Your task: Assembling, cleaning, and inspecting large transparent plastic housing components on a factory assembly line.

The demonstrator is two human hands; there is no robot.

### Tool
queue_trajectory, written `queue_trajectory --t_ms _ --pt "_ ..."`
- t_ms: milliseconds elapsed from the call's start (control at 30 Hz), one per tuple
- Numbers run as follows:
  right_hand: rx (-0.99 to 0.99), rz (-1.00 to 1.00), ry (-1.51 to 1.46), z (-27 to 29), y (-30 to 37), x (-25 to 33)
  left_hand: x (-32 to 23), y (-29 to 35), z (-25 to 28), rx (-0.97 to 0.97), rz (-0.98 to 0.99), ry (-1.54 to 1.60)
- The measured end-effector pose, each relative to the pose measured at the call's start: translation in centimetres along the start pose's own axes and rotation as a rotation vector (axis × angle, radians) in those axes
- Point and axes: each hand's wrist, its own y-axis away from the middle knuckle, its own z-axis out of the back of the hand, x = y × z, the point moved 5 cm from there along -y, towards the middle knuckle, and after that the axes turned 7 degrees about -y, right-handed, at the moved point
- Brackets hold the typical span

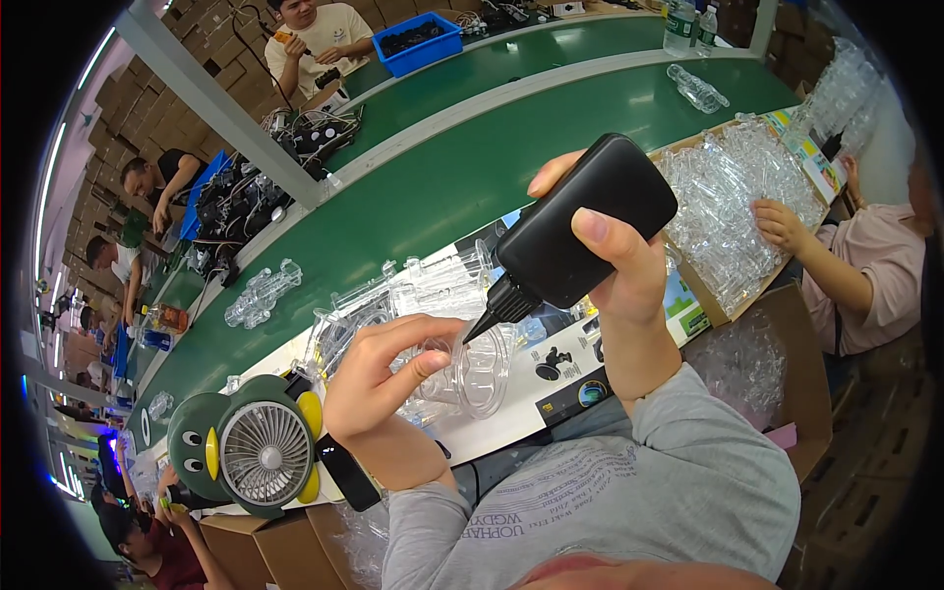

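In my right hand [629, 265] is a black squeeze bottle [595, 211], tipped so that its narrow nozzle points down and to the left. The nozzle tip is at the rim of a round clear plastic part [489, 379], touching it or just short of it; I cannot tell which. Fingers and thumb of my left hand [379, 379] grip that clear part at its left side. Behind it, more clear plastic parts [438, 280] lie in a heap on a printed cardboard sheet [521, 418]. Any liquid at the nozzle is too small to see.
Left of my forearm stand a green character-shaped fan [261, 454] and a black phone [349, 477]. An open carton of clear parts [733, 202] is at right, with a co-worker's hand [782, 226] over it. Beyond the green work surface [551, 128] sits a blue bin [418, 44]; a metal post [226, 98] rises at left.
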Motion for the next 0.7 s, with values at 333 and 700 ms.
queue_trajectory --t_ms 333,700 --pt "0.023 -0.002 -0.01 -0.32 0.28 -0.11 0.24 -0.06 -0.06 -0.025 0.02 -0.021" --pt "0.015 -0.004 -0.01 0.13 -0.2 -0.24 0.03 0.09 0.18 -0.017 0.027 -0.015"
